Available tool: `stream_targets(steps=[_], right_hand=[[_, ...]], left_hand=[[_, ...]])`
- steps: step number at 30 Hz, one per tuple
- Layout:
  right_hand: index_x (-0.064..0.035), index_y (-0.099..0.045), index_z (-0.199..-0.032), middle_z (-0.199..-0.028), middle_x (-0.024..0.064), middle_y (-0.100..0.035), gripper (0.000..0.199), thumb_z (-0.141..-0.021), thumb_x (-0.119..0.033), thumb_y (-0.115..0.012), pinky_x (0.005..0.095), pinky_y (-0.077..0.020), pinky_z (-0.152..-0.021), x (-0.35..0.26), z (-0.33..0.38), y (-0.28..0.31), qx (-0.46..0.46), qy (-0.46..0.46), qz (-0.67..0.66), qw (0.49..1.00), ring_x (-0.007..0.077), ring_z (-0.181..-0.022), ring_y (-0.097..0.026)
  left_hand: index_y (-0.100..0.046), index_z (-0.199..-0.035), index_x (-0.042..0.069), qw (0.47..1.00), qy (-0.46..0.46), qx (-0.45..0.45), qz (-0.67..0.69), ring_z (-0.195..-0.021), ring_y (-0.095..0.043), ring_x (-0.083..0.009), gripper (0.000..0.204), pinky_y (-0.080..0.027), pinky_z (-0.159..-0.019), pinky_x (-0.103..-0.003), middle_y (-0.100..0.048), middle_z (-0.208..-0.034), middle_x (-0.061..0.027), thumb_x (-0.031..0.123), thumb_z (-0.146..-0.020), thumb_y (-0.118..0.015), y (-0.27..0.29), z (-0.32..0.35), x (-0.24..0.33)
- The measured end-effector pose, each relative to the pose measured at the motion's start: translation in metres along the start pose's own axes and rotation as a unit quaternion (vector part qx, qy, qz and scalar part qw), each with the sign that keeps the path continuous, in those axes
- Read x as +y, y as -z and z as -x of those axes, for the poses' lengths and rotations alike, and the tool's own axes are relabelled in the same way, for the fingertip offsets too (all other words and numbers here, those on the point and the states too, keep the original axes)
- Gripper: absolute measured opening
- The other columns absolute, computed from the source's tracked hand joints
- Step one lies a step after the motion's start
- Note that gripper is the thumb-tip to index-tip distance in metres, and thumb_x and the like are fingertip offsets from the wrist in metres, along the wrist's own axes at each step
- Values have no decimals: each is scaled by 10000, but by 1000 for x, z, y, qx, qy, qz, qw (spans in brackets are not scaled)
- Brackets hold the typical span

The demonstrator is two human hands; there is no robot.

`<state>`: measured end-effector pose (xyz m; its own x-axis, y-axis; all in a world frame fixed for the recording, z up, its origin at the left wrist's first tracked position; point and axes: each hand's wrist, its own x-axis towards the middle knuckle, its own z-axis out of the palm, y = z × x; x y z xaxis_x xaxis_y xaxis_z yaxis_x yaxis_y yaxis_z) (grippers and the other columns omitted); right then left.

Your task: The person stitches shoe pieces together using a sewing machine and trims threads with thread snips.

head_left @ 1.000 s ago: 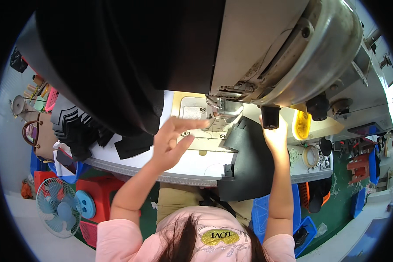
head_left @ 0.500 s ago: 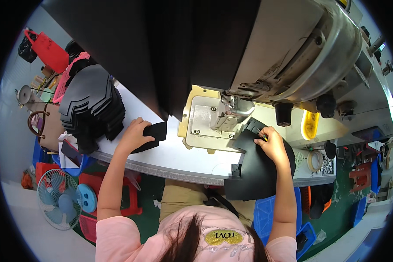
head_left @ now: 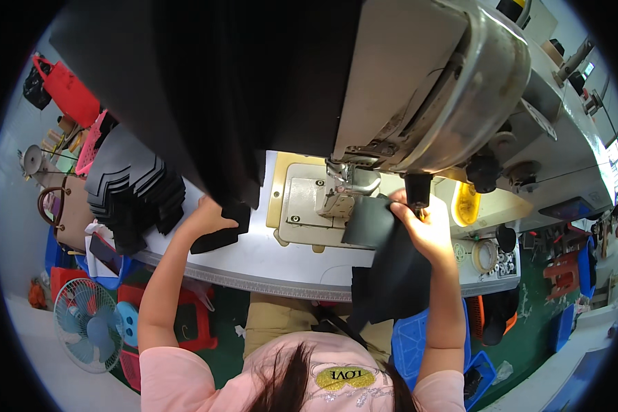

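My left hand [head_left: 209, 220] is closed on a small black flat piece [head_left: 223, 237], its thumb on top and its fingers partly hidden. My right hand [head_left: 426, 226] pinches a larger black leather-like panel [head_left: 398, 275], which bends and hangs over the table's front edge. Something small and yellowish shows at the right fingers, too small to make out. Just left of that hand stands the post of a sewing machine [head_left: 336, 196] on its pale bed plate. A big dark sheet-like shape [head_left: 206, 89] fills the upper middle and hides part of the table.
A thick stack of black cut panels [head_left: 134, 189] stands at the left of the white table [head_left: 268, 264]. The machine's head [head_left: 453, 103] overhangs the right side, near a tape roll [head_left: 485, 255]. A fan [head_left: 89, 323] and blue crates [head_left: 412, 347] stand below.
My right hand has risen towards the machine's post, bending and turning the black panel. My left hand still holds its piece. The whole view has shifted slightly.
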<state>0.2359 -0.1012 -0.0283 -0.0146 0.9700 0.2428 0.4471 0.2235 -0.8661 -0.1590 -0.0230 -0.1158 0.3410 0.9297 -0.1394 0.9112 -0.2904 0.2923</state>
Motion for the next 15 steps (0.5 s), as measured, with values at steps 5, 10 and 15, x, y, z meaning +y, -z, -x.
stream_targets(steps=[5, 10, 15], right_hand=[[-14, -631, -839, -752, 28, -644, 94, -778, -84, -649, 255, -469, -695, 11, -13, -10, 30, -14, 97, 995, 111, -724, -591], [-12, -508, -1058, -1028, 102, -524, 307, -830, -214, -546, 334, -405, -851, 18, -21, -10, -74, -7, 139, 987, 210, -974, -511], [24, -246, -1272, -1305, 173, -271, 533, -905, -336, -388, 388, -270, -1026, 84, -24, -2, -199, -57, 256, 944, 289, -1209, -306]], left_hand=[[-553, -858, 81, 984, -78, 157, 34, -789, -557, -202, 205, -432, -757, -290, -570, -831, -51, 143, -724, -696, -13, -1, -12], [-591, -924, 37, 960, -69, 76, 260, -789, -562, -142, 193, -443, -762, -269, -607, -821, -45, 131, -773, -665, 10, -16, 34], [-618, -852, 13, 884, -74, -103, 450, -703, -514, -88, 182, -413, -660, -236, -570, -705, -21, 186, -808, -650, 72, -23, 163]])
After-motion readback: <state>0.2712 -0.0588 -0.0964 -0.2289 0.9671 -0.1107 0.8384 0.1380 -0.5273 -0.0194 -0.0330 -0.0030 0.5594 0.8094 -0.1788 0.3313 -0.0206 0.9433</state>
